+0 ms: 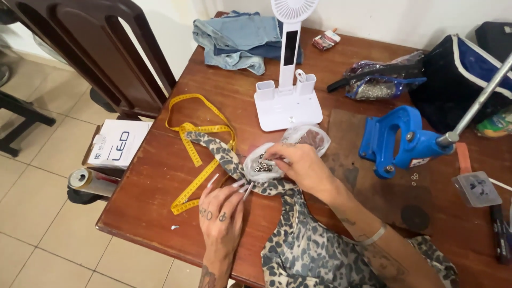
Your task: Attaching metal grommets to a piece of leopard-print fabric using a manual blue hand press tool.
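Observation:
My left hand [220, 212] lies flat on the wooden table [154, 186], its long nails touching the edge of a clear plastic bag [261, 165] full of small metal eyelets. My right hand [297, 165] reaches into that bag, fingers pinched among the eyelets. A leopard-print fabric strap [216, 151] runs under the bag and widens into a leopard-print garment [309, 250] at the near table edge. A yellow tape measure [200, 133] loops beside the strap.
A blue hand press [397, 140] with a metal lever stands at right on a dark mat. A white desk fan base [287, 104], folded denim [240, 40], a bag of hardware [381, 80], a dark bag [464, 80], a chair [101, 53] and a box [118, 143] surround the work.

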